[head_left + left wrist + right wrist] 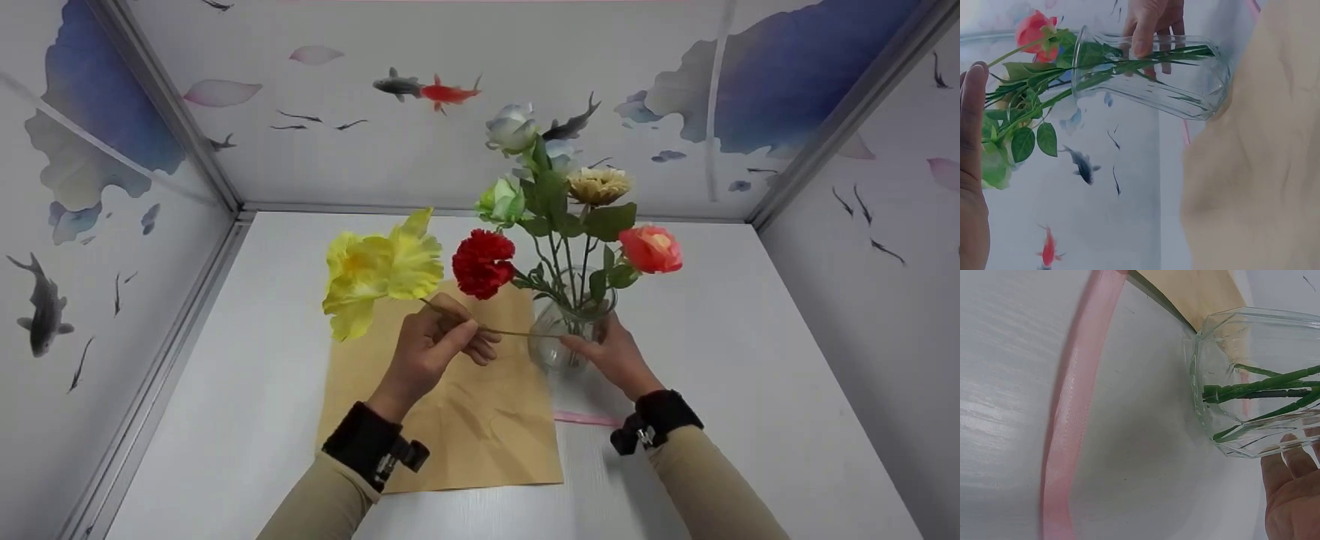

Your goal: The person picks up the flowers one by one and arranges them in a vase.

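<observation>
My left hand pinches the thin brown stem of a yellow flower, its large bloom pointing left. The stem runs rightward across the front of a clear glass vase, and its far end reaches my right thumb. My right hand grips the vase on its right side; the left wrist view shows the thumb of that hand on the glass. Inside the vase stand a red carnation, a coral rose, a beige flower, a green rose and a pale rose.
Brown wrapping paper lies creased on the white table, left of the vase. A pink ribbon lies on the table in front of the vase. Printed panels enclose the table at the back and both sides.
</observation>
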`<state>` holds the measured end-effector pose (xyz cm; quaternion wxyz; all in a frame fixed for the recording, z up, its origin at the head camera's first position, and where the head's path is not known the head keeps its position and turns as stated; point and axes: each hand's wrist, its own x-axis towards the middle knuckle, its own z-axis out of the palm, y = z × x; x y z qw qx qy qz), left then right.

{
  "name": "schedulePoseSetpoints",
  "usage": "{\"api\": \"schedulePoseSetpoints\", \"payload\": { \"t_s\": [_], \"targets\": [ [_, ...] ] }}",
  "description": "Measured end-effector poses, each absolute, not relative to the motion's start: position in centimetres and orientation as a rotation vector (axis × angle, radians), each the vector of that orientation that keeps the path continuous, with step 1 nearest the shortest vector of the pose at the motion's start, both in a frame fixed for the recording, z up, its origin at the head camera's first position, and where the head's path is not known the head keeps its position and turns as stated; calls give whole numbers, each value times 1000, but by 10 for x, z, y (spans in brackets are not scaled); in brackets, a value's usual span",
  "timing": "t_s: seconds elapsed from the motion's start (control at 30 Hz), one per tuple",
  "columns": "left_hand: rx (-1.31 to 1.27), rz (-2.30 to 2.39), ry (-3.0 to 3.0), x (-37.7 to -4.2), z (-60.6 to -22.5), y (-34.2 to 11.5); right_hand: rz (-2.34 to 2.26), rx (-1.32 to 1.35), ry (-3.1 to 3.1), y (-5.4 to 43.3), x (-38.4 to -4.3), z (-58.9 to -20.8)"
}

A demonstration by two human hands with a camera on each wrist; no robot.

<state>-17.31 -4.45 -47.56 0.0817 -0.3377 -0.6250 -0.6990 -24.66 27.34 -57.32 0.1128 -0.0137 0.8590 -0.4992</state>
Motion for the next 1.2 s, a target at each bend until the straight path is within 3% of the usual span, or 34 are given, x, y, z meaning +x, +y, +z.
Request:
{"api": "schedulePoseSetpoints", "payload": {
  "t_s": [1.2],
  "targets": [
    [-862, -1848, -2139, -192, -466, 23, -1478, -48, 2540, 273, -246, -574]
  ]
}}
